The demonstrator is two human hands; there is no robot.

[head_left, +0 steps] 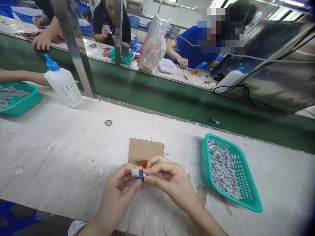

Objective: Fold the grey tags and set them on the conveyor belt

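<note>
Near the table's front, my left hand (pixel 120 190) pinches a small grey and dark blue piece (pixel 138 173) between thumb and fingers. My right hand (pixel 172 180) closes its thumb and fingertips on the right end of that piece, where a light bit shows. Just behind the fingertips is a small red object (pixel 143 163), partly hidden, at the lower edge of a brown cardboard square (pixel 145 149). A green basket (pixel 248 164) of small grey pieces (pixel 223 168) stands right of my hands.
A white bottle with blue cap (pixel 65 86) and another green basket (pixel 22 106) are at left; a bottle cap (pixel 108 122) lies mid-table. A metal post (pixel 76 49) rises beside the green belt (pixel 147 93). Several people work beyond; an arm (pixel 24 77) reaches in from the left.
</note>
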